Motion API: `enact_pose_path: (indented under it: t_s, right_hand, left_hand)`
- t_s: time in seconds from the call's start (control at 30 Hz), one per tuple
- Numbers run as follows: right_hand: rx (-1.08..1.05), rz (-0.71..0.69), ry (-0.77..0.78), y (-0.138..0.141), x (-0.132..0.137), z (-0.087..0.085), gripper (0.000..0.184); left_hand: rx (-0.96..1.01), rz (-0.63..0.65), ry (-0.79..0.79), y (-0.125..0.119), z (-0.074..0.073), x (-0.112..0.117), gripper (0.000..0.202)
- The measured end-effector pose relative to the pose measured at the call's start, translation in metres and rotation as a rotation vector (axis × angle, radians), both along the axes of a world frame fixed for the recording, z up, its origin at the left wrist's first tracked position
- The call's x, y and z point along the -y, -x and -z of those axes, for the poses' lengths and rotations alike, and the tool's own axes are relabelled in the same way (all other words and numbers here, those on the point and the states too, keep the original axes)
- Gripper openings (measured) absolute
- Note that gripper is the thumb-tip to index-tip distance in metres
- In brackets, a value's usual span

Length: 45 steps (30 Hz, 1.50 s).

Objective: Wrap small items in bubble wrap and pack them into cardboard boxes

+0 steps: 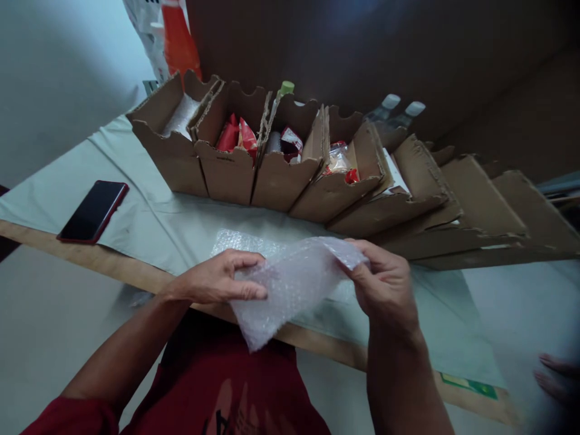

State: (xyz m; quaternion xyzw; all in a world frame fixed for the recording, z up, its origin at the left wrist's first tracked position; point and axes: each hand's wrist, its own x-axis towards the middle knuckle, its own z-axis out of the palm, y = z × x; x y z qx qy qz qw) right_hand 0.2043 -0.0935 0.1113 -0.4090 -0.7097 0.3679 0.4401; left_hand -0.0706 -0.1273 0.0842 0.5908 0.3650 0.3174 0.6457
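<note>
In the head view, a sheet of clear bubble wrap (294, 281) stretches between both hands above the table's front edge. My right hand (385, 281) pinches its upper right corner between thumb and fingers. At the sheet's left edge, my left hand (222, 278) grips it with the thumb on top; some fingers are hidden by the plastic. The lower corner of the sheet hangs down toward my red shirt. Under it, more bubble wrap (229, 240) lies flat on the pale green tablecloth (176, 226), partly covered by the held sheet.
A row of cardboard bins (226, 175) stands behind the hands, several holding packets. A phone (93, 211) lies at the left. An orange bottle (180, 39) and clear bottles (385, 109) stand behind the bins. Part of another person (557, 374) shows at the right edge.
</note>
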Motion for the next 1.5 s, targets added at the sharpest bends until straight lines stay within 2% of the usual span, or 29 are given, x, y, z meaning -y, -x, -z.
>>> enact_pose_path:
  t_s: [0.07, 0.13, 0.17, 0.23, 0.3, 0.33, 0.4, 0.47, 0.53, 0.57, 0.67, 0.7, 0.83, 0.9, 0.97, 1.07, 1.13, 1.17, 1.23, 1.3, 1.37, 1.43, 1.5]
  right_hand:
    - [0.021, -0.136, 0.057, 0.002, -0.004, 0.008, 0.019]
    - [0.077, -0.224, 0.068, 0.009, -0.007, 0.016, 0.019]
    - [0.117, -0.191, 0.034, 0.012, -0.007, 0.020, 0.017]
    - [0.220, 0.034, -0.101, 0.017, -0.002, 0.028, 0.015]
    - [0.285, 0.279, -0.223, 0.019, 0.009, 0.035, 0.020]
    - [0.294, 0.313, -0.229, 0.020, 0.017, 0.038, 0.024]
    - [0.285, 0.183, -0.118, 0.025, 0.036, 0.043, 0.038]
    - [0.259, -0.015, 0.063, 0.033, 0.053, 0.046, 0.064]
    - [0.201, -0.102, 0.210, 0.044, 0.064, 0.049, 0.081]
    - [0.157, -0.095, 0.262, 0.049, 0.066, 0.050, 0.077]
    - [0.053, -0.036, 0.358, 0.049, 0.063, 0.053, 0.034]
    - [0.043, -0.025, 0.373, 0.043, 0.060, 0.053, 0.027]
    - [0.158, 0.003, 0.308, -0.006, 0.033, 0.042, 0.025]
    - [0.296, -0.006, 0.252, -0.029, 0.011, 0.030, 0.022]
    - [0.458, -0.070, 0.202, -0.038, -0.017, 0.017, 0.019]
    - [0.739, -0.192, 0.113, -0.022, -0.061, 0.007, 0.011]
    - [0.933, -0.255, 0.056, -0.003, -0.083, 0.010, 0.009]
    - [0.999, -0.256, 0.009, 0.005, -0.089, 0.014, 0.013]
    - [1.034, -0.169, -0.136, 0.011, -0.090, 0.026, 0.027]
    - [0.951, -0.016, -0.299, 0.005, -0.076, 0.040, 0.035]
    - [0.845, 0.069, -0.400, -0.009, -0.053, 0.055, 0.030]
    - [0.789, 0.024, -0.428, -0.021, -0.026, 0.070, 0.025]
    - [0.797, -0.055, -0.415, -0.023, -0.005, 0.085, 0.023]
  left_hand:
    - [0.105, 0.078, 0.144, 0.000, 0.005, 0.007, 0.035]
    - [0.135, 0.053, 0.247, -0.005, 0.010, 0.011, 0.034]
    - [0.128, 0.009, 0.280, -0.008, 0.013, 0.012, 0.034]
    - [0.088, -0.137, 0.279, -0.015, 0.018, 0.014, 0.037]
    - [0.055, -0.323, 0.196, -0.020, 0.022, 0.015, 0.038]
    - [0.040, -0.398, 0.146, -0.022, 0.023, 0.016, 0.038]
    - [0.024, -0.452, 0.081, -0.027, 0.026, 0.016, 0.042]
    - [0.028, -0.412, 0.073, -0.032, 0.027, 0.018, 0.047]
    - [0.036, -0.380, 0.077, -0.037, 0.028, 0.020, 0.049]
    - [0.039, -0.384, 0.076, -0.040, 0.029, 0.022, 0.047]
    - [0.060, -0.436, 0.085, -0.042, 0.030, 0.028, 0.037]
    - [0.080, -0.470, 0.100, -0.040, 0.031, 0.031, 0.031]
    - [0.187, -0.655, 0.209, -0.029, 0.040, 0.047, 0.023]
    - [0.232, -0.673, 0.300, -0.028, 0.045, 0.058, 0.027]
    - [0.273, -0.658, 0.433, -0.035, 0.048, 0.068, 0.032]
    - [0.323, -0.654, 0.626, -0.052, 0.050, 0.076, 0.044]
    - [0.332, -0.658, 0.707, -0.059, 0.051, 0.078, 0.051]
    - [0.322, -0.660, 0.737, -0.059, 0.051, 0.079, 0.053]
    - [0.269, -0.625, 0.764, -0.051, 0.051, 0.086, 0.056]
    - [0.152, -0.534, 0.720, -0.038, 0.047, 0.097, 0.054]
    - [-0.045, -0.443, 0.535, -0.026, 0.041, 0.105, 0.045]
    - [-0.257, -0.408, 0.139, -0.021, 0.037, 0.101, 0.029]
    - [-0.421, -0.392, -0.364, -0.026, 0.040, 0.084, 0.023]
